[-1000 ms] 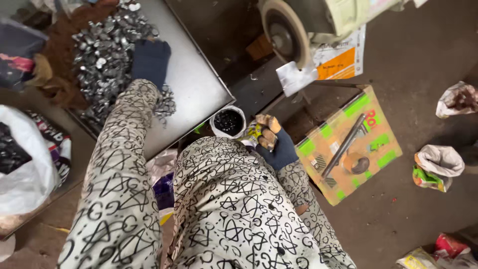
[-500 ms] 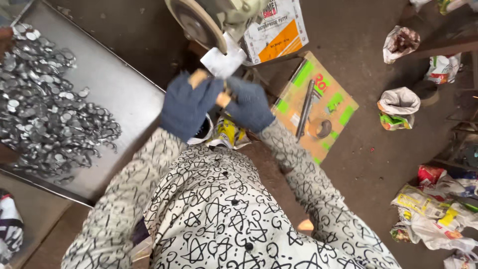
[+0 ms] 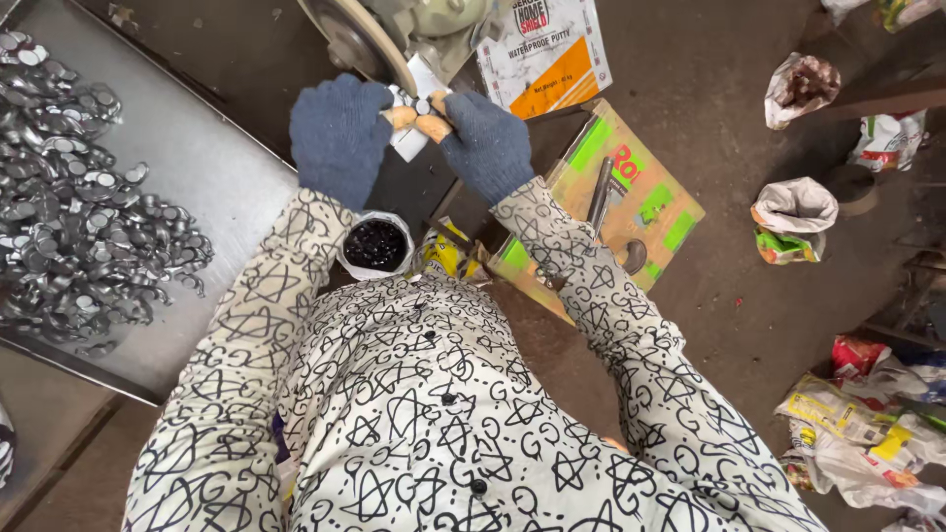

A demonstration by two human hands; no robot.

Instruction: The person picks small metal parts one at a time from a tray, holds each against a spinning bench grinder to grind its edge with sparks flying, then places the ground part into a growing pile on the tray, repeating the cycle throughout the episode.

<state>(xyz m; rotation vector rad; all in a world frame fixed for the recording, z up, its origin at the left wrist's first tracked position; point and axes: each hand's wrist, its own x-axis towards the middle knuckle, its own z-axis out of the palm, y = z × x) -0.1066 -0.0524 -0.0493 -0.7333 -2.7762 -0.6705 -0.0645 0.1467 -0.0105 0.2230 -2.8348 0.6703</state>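
A small metal piece (image 3: 422,104) is being pinched between the two gloved hands, right up against the rim of the grinding wheel (image 3: 360,44) at the top of the view. The left hand (image 3: 338,133), in a dark blue knit glove, is curling closed around the near side of the piece, with a bare fingertip showing through the worn glove. The right hand (image 3: 485,140), gloved the same way, is closing on it from the other side, its bare fingertips (image 3: 432,125) pressing together at the piece. Both hands are sitting close together, nearly touching, just in front of the wheel and the pale green motor housing (image 3: 434,20) behind it. Below the left wrist a small white cup (image 3: 375,245) of dark bits is standing near the person's chest. To the left, a metal tray (image 3: 212,172) is carrying a heap of shiny metal discs (image 3: 69,187). To the right of the right forearm a flattened green and brown cardboard box (image 3: 631,202) is lying on the floor with a dark metal rod (image 3: 600,193) on it. A white and orange sack (image 3: 547,49) is leaning behind the box, and crumpled bags (image 3: 794,212) are lying further right.
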